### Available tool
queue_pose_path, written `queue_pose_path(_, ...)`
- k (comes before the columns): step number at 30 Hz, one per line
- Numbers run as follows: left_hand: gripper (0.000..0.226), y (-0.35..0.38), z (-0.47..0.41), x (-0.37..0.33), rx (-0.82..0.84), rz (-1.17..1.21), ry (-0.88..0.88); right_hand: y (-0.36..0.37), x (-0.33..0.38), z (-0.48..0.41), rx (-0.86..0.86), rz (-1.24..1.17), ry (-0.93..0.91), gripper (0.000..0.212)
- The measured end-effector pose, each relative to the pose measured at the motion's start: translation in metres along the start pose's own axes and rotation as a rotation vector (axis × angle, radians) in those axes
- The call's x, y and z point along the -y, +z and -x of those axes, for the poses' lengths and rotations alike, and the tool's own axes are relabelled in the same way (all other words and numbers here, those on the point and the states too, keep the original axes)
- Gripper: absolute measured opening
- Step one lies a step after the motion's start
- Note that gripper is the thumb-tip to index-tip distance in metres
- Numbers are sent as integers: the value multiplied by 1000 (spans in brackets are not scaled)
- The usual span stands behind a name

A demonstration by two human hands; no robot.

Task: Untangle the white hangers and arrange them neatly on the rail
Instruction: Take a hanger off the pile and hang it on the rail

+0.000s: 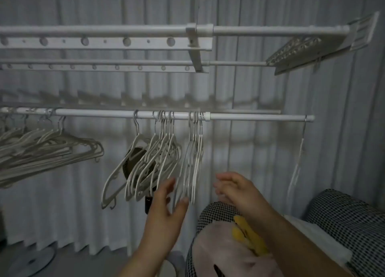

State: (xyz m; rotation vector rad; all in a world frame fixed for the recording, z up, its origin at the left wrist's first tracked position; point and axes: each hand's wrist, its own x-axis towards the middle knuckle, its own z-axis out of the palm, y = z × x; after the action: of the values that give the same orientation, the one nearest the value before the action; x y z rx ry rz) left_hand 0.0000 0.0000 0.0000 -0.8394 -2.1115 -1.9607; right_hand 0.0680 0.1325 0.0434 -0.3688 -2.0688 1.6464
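A white rail (250, 117) runs across the middle of the view. Several white hangers (150, 164) hang from it in a slanted bunch, and a tighter group of white hangers (194, 152) hangs edge-on just to their right. Another bunch of hangers (41, 149) hangs at the far left. One lone hanger (298, 162) hangs near the rail's right end. My left hand (166, 206) is raised with straight fingers at the lower tips of the middle hangers. My right hand (235, 187) is beside the tight group, fingers loosely bent and blurred, holding nothing.
An upper drying rack (104, 41) with holes hangs above the rail. Pale curtains (260, 156) fill the background. A checkered chair (350, 220) with pink cloth (225, 251) and a yellow item (248, 235) stands at lower right. A round fan base (31, 262) lies on the floor.
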Motion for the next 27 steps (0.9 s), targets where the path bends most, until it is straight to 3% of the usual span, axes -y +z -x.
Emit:
queue_pose_path(3,54,7,-21,12,21,35,-5,13,6,-40,-79,58,-61,28)
queue_pose_path(11,70,15,-70,32,152,132,-116,43,1,-120,-113,-42,70,54)
queue_pose_path(22,77,17,-98,57,215,296,-227,44,-14,-150,-48,-235,96,50)
queue_pose_path(27,64,14,-100,61,230,323,-234,42,-11,-150,-10,-274,62,23)
